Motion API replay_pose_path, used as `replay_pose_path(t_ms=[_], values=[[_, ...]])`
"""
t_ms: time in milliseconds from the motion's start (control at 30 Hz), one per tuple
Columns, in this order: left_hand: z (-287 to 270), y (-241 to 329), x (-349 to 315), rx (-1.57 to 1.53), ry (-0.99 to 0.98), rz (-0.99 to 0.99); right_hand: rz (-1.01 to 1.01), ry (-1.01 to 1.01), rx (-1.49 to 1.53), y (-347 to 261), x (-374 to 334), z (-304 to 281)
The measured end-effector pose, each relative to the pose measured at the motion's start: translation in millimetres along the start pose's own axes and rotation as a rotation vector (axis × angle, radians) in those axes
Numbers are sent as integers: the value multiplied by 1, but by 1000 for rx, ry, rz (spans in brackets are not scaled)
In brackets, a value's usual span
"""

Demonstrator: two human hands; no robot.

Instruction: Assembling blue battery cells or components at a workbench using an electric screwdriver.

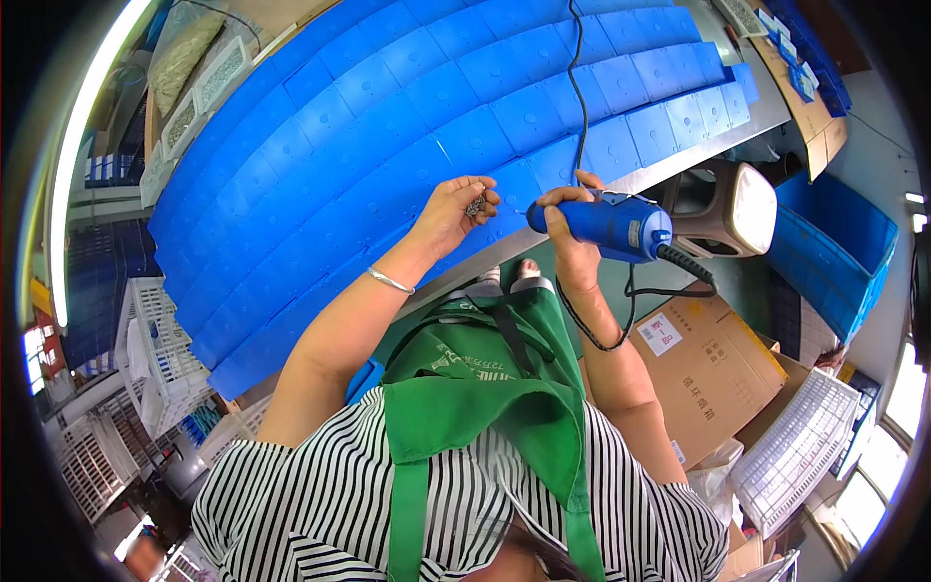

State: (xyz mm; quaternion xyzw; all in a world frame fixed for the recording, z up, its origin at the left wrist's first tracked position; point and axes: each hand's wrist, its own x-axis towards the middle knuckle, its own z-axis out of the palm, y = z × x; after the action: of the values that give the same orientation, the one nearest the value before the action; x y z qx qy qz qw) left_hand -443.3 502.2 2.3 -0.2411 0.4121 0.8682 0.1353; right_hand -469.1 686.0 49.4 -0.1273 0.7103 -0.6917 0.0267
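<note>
My right hand (572, 223) is wrapped round a blue electric screwdriver (621, 227), which lies nearly level with its thin bit pointing left. A black cord runs from its back end and loops by my wrist. To the left, my left hand (460, 213) is curled closed round a small cluster of dark metal screws (475, 207), with a silver bangle on that wrist. Both hands are over the near edge of rows of flat blue plastic panels (388, 165), which cover the table. The screwdriver's tip is a short way from my left fingers.
A black cable (582, 87) hangs across the panels. To the right stand a brown plastic stool (713, 209), a blue crate (839, 242) and a cardboard box (708, 373). White trays of small parts (221, 73) sit at the far left, with white plastic baskets (160, 359) below.
</note>
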Motion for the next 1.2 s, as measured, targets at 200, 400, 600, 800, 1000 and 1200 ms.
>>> replay_pose_path(t_ms=[200,400,600,800,1000,1200], values=[[-3,-31,-37,-138,18,-86,-35,-6,309,-10,-17,-2],[-6,-55,-63,-239,-24,-100,-7,-30,493,-29,-32,4],[-11,-54,-80,-191,-17,-89,-38,-40,506,-29,-51,15],[-34,-41,-95,-159,-90,-118,-62,13,541,-37,-68,43],[-57,-35,-105,-199,-138,-185,-107,71,513,-36,-85,72],[-71,-33,-107,-210,-173,-256,-107,152,565,-45,-97,90]])
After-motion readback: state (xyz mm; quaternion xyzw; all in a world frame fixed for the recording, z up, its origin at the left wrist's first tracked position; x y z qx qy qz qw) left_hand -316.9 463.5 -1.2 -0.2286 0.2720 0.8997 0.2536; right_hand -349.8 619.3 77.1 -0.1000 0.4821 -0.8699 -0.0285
